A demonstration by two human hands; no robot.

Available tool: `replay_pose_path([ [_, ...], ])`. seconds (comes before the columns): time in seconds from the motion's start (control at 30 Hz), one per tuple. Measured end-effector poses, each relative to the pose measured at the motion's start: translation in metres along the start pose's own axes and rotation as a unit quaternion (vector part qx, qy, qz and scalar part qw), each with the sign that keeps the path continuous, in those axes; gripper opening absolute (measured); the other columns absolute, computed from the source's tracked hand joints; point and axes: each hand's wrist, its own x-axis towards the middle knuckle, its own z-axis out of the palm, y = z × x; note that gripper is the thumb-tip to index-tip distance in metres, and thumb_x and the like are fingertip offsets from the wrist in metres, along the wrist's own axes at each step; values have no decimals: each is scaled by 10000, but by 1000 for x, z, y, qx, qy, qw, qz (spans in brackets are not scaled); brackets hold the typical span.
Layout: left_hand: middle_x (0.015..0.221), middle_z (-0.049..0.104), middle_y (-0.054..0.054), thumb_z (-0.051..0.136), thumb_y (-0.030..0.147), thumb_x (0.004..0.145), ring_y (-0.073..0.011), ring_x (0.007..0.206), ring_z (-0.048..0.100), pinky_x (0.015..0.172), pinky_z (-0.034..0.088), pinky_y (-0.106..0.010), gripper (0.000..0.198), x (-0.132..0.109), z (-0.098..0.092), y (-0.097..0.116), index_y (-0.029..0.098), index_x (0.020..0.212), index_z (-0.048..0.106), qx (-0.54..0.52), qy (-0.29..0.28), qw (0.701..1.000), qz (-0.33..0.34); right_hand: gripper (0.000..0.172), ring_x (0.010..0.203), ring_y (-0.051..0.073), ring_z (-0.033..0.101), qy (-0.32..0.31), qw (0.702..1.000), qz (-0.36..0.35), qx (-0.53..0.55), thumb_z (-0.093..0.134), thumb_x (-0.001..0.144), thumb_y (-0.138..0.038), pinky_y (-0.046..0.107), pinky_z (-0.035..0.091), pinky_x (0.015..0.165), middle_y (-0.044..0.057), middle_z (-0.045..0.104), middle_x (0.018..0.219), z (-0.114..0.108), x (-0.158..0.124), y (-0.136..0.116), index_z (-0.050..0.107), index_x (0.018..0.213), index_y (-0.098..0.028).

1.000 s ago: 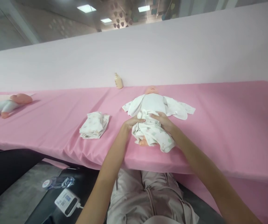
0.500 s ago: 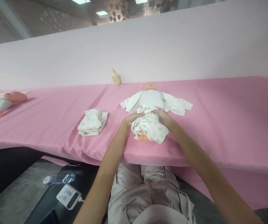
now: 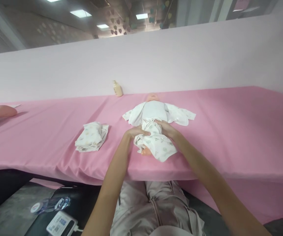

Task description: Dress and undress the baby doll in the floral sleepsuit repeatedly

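A baby doll (image 3: 154, 109) lies on its back on the pink-covered table, dressed in a white top with printed sleeves spread to both sides. White printed baby pants (image 3: 159, 144) are bunched over its lower body, and a bare foot (image 3: 146, 151) pokes out at the near end. My left hand (image 3: 136, 131) grips the pants from the left, thumb on top of the cloth. On the other side my right hand (image 3: 166, 128) has its fingers closed on the upper part of the pants. The doll's legs are mostly hidden under the fabric.
Folded printed clothes (image 3: 92, 137) lie left of the doll. A pump bottle (image 3: 117, 88) stands by the white wall. Another doll (image 3: 2, 111) is at the far left. Below the table edge, a black chair holds a plastic bottle (image 3: 50, 205) and a white device (image 3: 60, 224).
The view has tilted up and shifted right a little. Both hands stay on the pants, and the cloth between them has been drawn into a narrower bunch near the doll's waist.
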Motion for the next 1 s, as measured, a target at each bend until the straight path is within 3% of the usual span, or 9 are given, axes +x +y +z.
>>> replay_pose_path([
  [0.17, 1091, 649, -148, 741, 254, 646, -288, 1036, 607, 975, 446, -418, 672, 9, -5, -14, 110, 1249, 482, -125, 30, 992, 19, 308, 806, 204, 639, 33, 999, 28, -29, 613, 805, -378, 314, 538, 709, 95, 667, 945, -5, -5, -2, 581, 1013, -152],
  [0.37, 1062, 660, -153, 611, 291, 781, -263, 1039, 610, 1006, 420, -397, 495, 17, -9, -20, 66, 1213, 515, -173, 30, 984, 17, 491, 824, 207, 639, -69, 993, 47, -86, 751, 674, -249, 312, 534, 729, 79, 670, 989, -8, -14, -9, 546, 1112, -168],
  [0.53, 1098, 649, -139, 728, 310, 676, -275, 1068, 594, 1008, 422, -407, 653, 9, -4, -11, 121, 1252, 485, -99, 33, 994, 20, 333, 805, 218, 648, -50, 998, 35, -5, 619, 782, -310, 332, 524, 752, 84, 688, 892, -4, -10, -4, 577, 1061, -135],
  [0.7, 1113, 640, -150, 840, 167, 454, -308, 1075, 584, 1029, 396, -448, 895, 5, -6, -12, 134, 1264, 463, -52, 19, 998, 42, 329, 743, 240, 654, -47, 992, 95, 69, 573, 783, -370, 361, 535, 705, 86, 689, 817, 0, -15, -3, 589, 1005, -127],
  [0.8, 1093, 647, -158, 822, 169, 481, -314, 1054, 595, 1020, 403, -466, 845, 9, -8, -16, 119, 1249, 475, -66, 30, 996, 52, 334, 738, 242, 653, -59, 991, 103, 56, 577, 785, -391, 359, 538, 675, 87, 688, 819, 1, -17, -5, 588, 997, -132],
  [1.0, 1085, 654, -143, 769, 198, 562, -299, 1037, 608, 1007, 418, -456, 715, 13, -3, -17, 129, 1223, 506, -72, 46, 993, 76, 288, 819, 202, 645, -73, 997, 19, -28, 658, 756, -245, 297, 527, 712, 68, 689, 905, -9, -8, -5, 588, 1017, -145],
])
